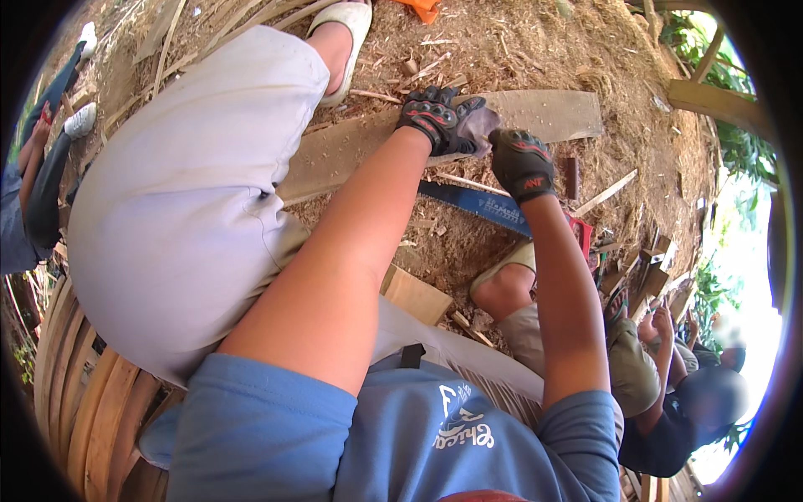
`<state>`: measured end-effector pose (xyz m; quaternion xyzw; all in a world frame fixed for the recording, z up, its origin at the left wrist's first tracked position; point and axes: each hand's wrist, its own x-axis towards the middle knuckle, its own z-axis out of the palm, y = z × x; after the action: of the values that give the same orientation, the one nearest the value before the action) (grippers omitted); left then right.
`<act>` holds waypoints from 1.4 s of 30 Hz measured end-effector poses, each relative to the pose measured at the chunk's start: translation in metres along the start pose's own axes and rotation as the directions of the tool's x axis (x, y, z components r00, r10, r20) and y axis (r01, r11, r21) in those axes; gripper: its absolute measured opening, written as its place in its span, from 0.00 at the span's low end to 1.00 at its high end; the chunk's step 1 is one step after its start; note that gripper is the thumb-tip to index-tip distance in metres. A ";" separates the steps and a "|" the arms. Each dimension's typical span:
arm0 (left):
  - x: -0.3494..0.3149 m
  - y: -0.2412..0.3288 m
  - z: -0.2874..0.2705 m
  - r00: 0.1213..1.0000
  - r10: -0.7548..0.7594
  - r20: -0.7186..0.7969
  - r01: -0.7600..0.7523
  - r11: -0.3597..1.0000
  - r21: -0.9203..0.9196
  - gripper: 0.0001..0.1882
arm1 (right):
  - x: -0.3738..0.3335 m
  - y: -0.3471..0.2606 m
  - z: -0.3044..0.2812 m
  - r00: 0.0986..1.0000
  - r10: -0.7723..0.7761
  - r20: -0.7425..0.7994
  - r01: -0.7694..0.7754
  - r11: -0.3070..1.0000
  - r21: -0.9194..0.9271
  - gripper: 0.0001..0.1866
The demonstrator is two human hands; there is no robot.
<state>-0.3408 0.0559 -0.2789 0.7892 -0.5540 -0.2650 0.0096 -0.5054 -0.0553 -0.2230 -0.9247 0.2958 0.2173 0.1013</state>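
My left hand (435,120), in a black glove with red trim, rests over a long wooden board (552,113) on the ground. Its fingers curl around one side of a thin, crumpled greyish-purple piece (479,125), whose kind I cannot make out. At the other side of that piece my right hand (522,163), gloved alike, is closed in a fist with its fingertips at the edge. What lies inside the fist is hidden. Just below both hands a handsaw with a blue blade (481,207) and a red handle (580,234) lies on the ground.
Sawdust and wood scraps cover the ground (644,159). My light-trousered knee and shoe (347,42) border the board on the left. A wood block (416,295) lies nearer me, and curved timber pieces (92,402) are stacked lower left. Other people sit at far left and lower right.
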 end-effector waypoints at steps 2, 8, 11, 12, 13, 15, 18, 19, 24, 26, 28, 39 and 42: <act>0.001 0.000 0.007 1.000 -0.003 -0.031 0.004 1.000 0.004 0.55 | -0.022 0.004 0.011 0.981 -0.031 0.189 0.039 0.999 -0.037 0.15; -0.005 0.005 -0.004 1.000 0.007 -0.012 -0.007 0.999 -0.034 0.57 | -0.041 0.037 -0.032 0.991 -0.091 0.094 -0.007 0.679 0.734 0.13; 0.001 -0.005 -0.001 1.000 -0.007 -0.008 0.007 1.000 0.022 0.58 | -0.052 0.035 -0.074 0.977 -0.106 0.183 -0.151 0.260 0.954 0.14; 0.000 -0.003 0.001 1.000 0.007 -0.006 -0.007 1.000 0.027 0.59 | -0.057 0.037 -0.078 0.980 -0.113 0.164 -0.134 0.234 0.963 0.14; 0.000 -0.002 0.002 1.000 0.020 -0.005 -0.019 0.999 0.031 0.59 | -0.060 0.038 -0.081 0.982 -0.120 0.145 -0.118 0.208 0.971 0.15; 0.004 -0.003 -0.001 0.999 0.015 0.039 -0.015 1.000 0.019 0.59 | -0.061 0.041 -0.083 0.985 -0.125 0.117 -0.094 0.180 0.979 0.16; 0.004 -0.002 0.001 0.998 -0.003 0.057 0.002 1.000 0.024 0.58 | -0.057 0.047 -0.078 0.986 -0.144 0.084 -0.066 0.129 0.990 0.17; 0.005 -0.003 0.005 0.999 -0.003 0.038 0.002 1.000 0.021 0.58 | -0.055 0.050 -0.074 0.983 -0.169 0.066 -0.054 0.079 0.995 0.17; 0.000 -0.003 -0.002 0.999 -0.004 0.047 0.003 1.000 0.007 0.57 | -0.054 0.042 -0.070 0.981 -0.167 0.104 -0.107 -0.011 0.994 0.19; -0.001 -0.002 -0.006 0.996 -0.014 0.084 0.014 1.000 0.005 0.57 | -0.047 0.042 -0.059 0.982 -0.122 0.144 -0.133 0.091 0.987 0.20; 0.001 0.001 -0.006 0.998 0.010 0.057 -0.010 1.000 -0.004 0.57 | -0.032 0.047 -0.022 0.999 -0.023 0.026 -0.014 0.411 0.911 0.18; 0.001 0.003 -0.005 0.999 -0.021 0.032 0.022 0.999 -0.037 0.57 | -0.004 0.013 0.049 0.946 -0.048 -0.320 0.136 0.956 0.260 0.16; 0.004 0.002 -0.003 1.000 -0.003 0.010 0.003 1.000 -0.025 0.58 | -0.006 0.011 0.048 0.922 -0.107 -0.373 0.175 0.972 0.154 0.15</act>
<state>-0.3402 0.0510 -0.2776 0.7885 -0.5495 -0.2758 0.0160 -0.5328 -0.0455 -0.2634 -0.9543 0.2606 0.0069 0.1457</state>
